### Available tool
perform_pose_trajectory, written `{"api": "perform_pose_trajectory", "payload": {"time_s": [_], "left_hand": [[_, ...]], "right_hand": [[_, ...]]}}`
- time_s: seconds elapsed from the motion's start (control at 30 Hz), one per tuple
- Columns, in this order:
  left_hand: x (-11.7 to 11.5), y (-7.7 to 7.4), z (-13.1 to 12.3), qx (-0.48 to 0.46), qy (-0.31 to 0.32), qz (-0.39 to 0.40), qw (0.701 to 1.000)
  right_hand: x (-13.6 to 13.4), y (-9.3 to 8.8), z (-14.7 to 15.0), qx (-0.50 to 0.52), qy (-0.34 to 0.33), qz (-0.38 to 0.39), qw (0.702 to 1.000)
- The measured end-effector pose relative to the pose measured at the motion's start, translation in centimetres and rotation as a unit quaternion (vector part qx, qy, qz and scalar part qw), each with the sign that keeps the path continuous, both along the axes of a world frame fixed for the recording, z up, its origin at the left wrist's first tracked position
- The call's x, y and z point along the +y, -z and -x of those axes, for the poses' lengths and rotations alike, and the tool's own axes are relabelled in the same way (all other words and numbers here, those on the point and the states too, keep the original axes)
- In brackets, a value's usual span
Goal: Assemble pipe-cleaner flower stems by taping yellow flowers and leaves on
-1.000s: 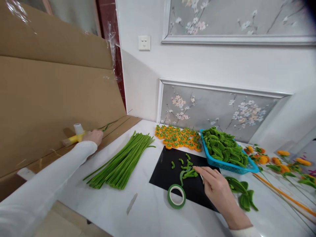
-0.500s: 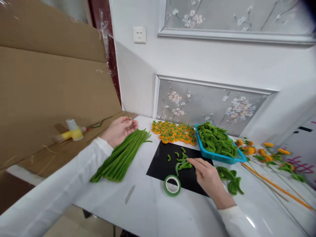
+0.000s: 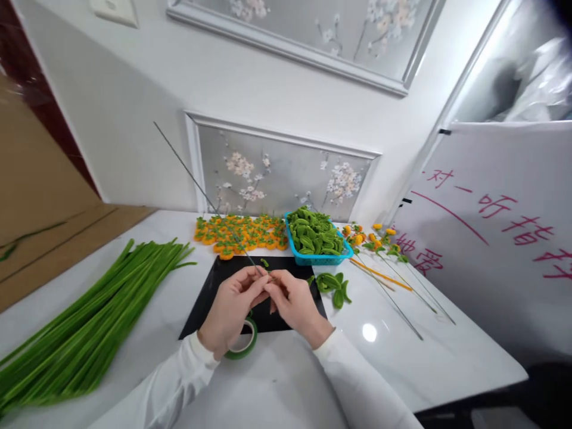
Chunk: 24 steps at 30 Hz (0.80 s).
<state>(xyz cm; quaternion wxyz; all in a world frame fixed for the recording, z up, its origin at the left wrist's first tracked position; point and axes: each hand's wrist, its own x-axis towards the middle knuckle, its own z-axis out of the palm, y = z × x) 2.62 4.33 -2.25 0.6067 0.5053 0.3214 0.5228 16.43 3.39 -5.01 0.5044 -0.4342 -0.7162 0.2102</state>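
Note:
My left hand (image 3: 232,307) and my right hand (image 3: 292,301) meet over a black mat (image 3: 210,298) in the middle of the white table. The left hand pinches the lower end of a long thin wire (image 3: 187,170) that slants up to the left. The right hand's fingertips close on a small green piece at the same spot, too small to make out. A roll of green tape (image 3: 245,345) lies on the mat's front edge, partly under my left wrist.
A bundle of green stems (image 3: 89,322) lies at the left. Orange flower heads (image 3: 236,233) sit behind the mat, beside a blue basket (image 3: 315,257) of green leaves. Loose leaves (image 3: 333,283), finished flower stems (image 3: 384,262) and a white board with red writing (image 3: 491,232) are at the right.
My left hand came from the stem bundle to the mat and now holds a wire. My right hand lifted from the green pieces to meet it. The view swung right.

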Motion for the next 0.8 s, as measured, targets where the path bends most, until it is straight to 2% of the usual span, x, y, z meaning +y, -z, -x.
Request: {"api": "perform_pose_trajectory", "payload": {"time_s": [0.17, 0.3, 0.37, 0.5, 0.57, 0.67, 0.8], "left_hand": [[0.6, 0.5, 1.1, 0.052, -0.021, -0.002, 0.998], [2.0, -1.1, 3.1, -0.051, -0.101, 0.016, 0.993], [3.0, -2.1, 4.5, -0.109, -0.138, -0.003, 0.984], [4.6, -3.4, 7.1, -0.188, -0.218, 0.01, 0.958], [4.9, -3.6, 7.7, -0.218, -0.226, 0.023, 0.949], [4.6, -3.3, 7.7, -0.241, -0.198, 0.046, 0.949], [4.2, -3.0, 7.2, -0.26, -0.151, 0.072, 0.951]], "right_hand": [[0.1, -0.3, -0.3, -0.069, -0.007, 0.016, 0.997], [-0.4, -0.7, -1.5, -0.092, -0.038, 0.061, 0.993], [-0.9, -0.8, -2.3, -0.104, -0.081, 0.118, 0.984], [-2.0, -1.2, -3.4, -0.101, -0.169, 0.214, 0.957], [-2.5, -1.6, -3.7, -0.068, -0.233, 0.286, 0.927], [-3.1, -2.5, -3.8, -0.021, -0.359, 0.389, 0.848], [-3.3, -3.4, -3.8, -0.008, -0.46, 0.452, 0.764]]}}
